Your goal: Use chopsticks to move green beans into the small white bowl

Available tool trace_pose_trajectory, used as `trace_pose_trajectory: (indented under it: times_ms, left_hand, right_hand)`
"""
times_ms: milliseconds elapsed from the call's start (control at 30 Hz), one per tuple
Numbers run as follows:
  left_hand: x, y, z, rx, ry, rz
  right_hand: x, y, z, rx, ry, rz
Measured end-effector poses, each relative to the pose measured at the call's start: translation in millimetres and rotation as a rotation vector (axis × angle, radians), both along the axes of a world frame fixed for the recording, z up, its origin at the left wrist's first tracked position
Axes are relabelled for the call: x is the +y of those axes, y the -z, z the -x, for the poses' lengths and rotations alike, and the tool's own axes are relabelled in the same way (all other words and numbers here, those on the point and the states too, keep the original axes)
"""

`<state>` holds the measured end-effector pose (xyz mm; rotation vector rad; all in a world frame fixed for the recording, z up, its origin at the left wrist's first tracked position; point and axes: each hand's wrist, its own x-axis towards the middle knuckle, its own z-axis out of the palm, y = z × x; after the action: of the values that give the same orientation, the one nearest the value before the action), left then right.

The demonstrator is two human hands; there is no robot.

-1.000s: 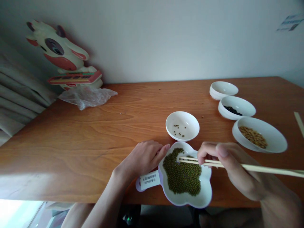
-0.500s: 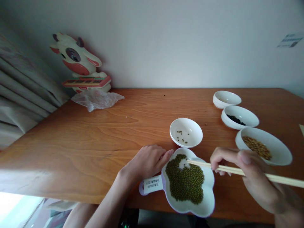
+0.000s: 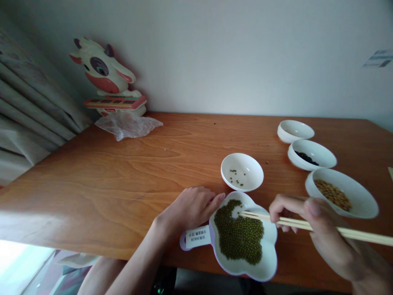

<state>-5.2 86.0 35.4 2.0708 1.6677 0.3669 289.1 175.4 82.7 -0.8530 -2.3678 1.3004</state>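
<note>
A white flower-shaped dish (image 3: pixel 269 256) with a purple rim and a labelled handle lies at the table's front edge. Green mung beans (image 3: pixel 241 239) cover much of its bottom. My left hand (image 3: pixel 193 209) rests against its upper left rim, thumb on the edge and the other fingers mostly hidden. In my right hand (image 3: pixel 310 221), closed, is a pair of wooden chopsticks (image 3: pixel 294 223). Their tips are close together over the beans, by a small bare patch. Whether a bean is between the tips is too small to tell. Just behind stands a white bowl (image 3: pixel 253 174) with several beans.
At the right are a bowl of tan beans (image 3: pixel 365 200), a bowl with dark pieces (image 3: pixel 327 153) and another white bowl (image 3: pixel 295 130). A cow toy with a keyboard (image 3: pixel 115 100) and a crumpled plastic bag (image 3: pixel 129 126) sit at the back left, by the wall.
The chopstick tips have shifted slightly down within the dish, and my right hand has moved slightly left. My left hand stays at the rim. The camera view has tilted slightly.
</note>
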Motion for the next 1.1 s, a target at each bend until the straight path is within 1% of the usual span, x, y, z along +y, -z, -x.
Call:
trace_pose_trajectory:
  times_ms: [200,400,567,800,900,1033,1100]
  left_hand:
    - [0,3.1,1,0.063,0.038,0.008]
    - [0,2.9,1,0.057,0.03,-0.001]
    - [0,2.8,1,0.051,0.031,0.007]
    - [0,4.8,2,0.071,0.037,-0.009]
    - [1,6.2,2,0.065,0.027,-0.011]
    - [-1,7.7,1,0.023,-0.021,-0.005]
    - [-2,7.9,1,0.01,-0.027,-0.007]
  right_hand:
    - [-2,1.2,7,-0.004,-0.019,0.025]
    - [-1,3.0,8,-0.056,0.003,0.03]
    - [0,5.0,11,-0.016,0.014,0.043]
    - [0,6.6,7,0.043,0.058,0.118]
    - [3,3.1,2,0.125,0.109,0.114]
    - [10,-2.1,4,0.357,0.286,0.043]
    - [13,-2.3,8,0.422,0.363,0.014]
